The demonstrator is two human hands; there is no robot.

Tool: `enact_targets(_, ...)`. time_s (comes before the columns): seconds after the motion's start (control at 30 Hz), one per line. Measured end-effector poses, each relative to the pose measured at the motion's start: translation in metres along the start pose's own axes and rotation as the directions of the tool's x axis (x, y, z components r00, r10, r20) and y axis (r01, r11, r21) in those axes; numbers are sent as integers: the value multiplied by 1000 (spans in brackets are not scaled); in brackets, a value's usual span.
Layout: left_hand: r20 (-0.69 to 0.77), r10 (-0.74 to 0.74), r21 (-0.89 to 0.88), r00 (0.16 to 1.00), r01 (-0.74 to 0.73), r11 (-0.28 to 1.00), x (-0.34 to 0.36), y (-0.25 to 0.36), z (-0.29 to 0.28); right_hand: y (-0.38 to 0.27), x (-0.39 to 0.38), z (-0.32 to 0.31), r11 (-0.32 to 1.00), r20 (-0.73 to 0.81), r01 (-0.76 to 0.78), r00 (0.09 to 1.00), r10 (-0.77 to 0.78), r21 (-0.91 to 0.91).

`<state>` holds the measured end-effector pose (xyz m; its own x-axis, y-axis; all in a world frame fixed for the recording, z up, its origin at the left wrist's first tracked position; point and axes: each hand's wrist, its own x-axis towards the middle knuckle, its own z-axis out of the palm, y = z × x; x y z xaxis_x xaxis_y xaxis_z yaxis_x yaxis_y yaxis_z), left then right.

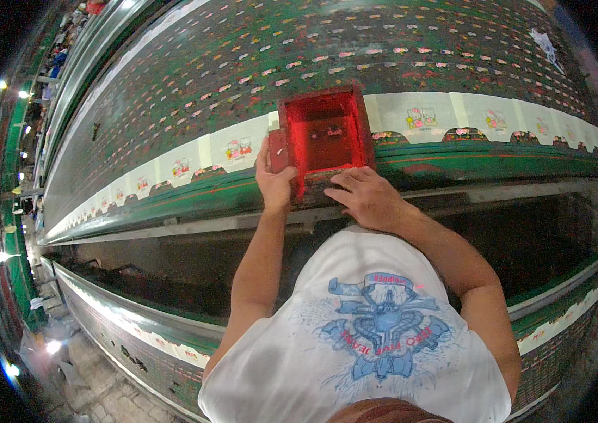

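A red-stained screen-printing frame (368, 134) lies across the row of pale fabric pieces (454, 116) in front of me. Wet-looking red colour coats its inner walls, and a darker window shows in its middle. My left hand (275, 182) is closed on the flat red block at the frame's left side, thumb on top and fingers reaching round the outer edge. At the near right corner is my right hand (371, 199). Its fingers are bent but apart, their tips at the frame's near edge, and I see nothing held in them.
The long green table (426, 166) slopes away to both sides, with rows of small coloured marks beyond the fabric. A dark gap (172, 264) separates it from another green table behind me. A crumpled whitish scrap (547, 48) lies at the far right.
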<state>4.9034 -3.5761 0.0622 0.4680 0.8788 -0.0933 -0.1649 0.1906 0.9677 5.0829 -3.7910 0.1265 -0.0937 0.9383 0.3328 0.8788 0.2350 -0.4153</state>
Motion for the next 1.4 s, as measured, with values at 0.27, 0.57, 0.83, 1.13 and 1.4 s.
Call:
enact_targets(0.27, 24, 43, 15, 999, -44, 999, 2, -8, -9, -7, 29, 5, 999, 28, -23, 999, 24, -25)
enact_targets(0.57, -8, 48, 26, 999, -48, 999, 0, -7, -1, 38, 62, -23, 992, 259, -122, 958, 121, -15)
enact_targets(0.83, 12, 72, -15, 997, -72, 997, 2, -18, -3, 110, 129, -10, 967, 52, -193, 977, 204, -167)
enact_targets(1.13, 18, 68, -7, 998, -68, 998, -3, -11, 0, 48, 97, 3, 949, 82, -252, 959, 270, -188)
enact_targets(1.4, 53, 80, 26, 995, -81, 996, -4, 3, 4, -16, 41, 15, 970, 53, -225, 972, 231, -92)
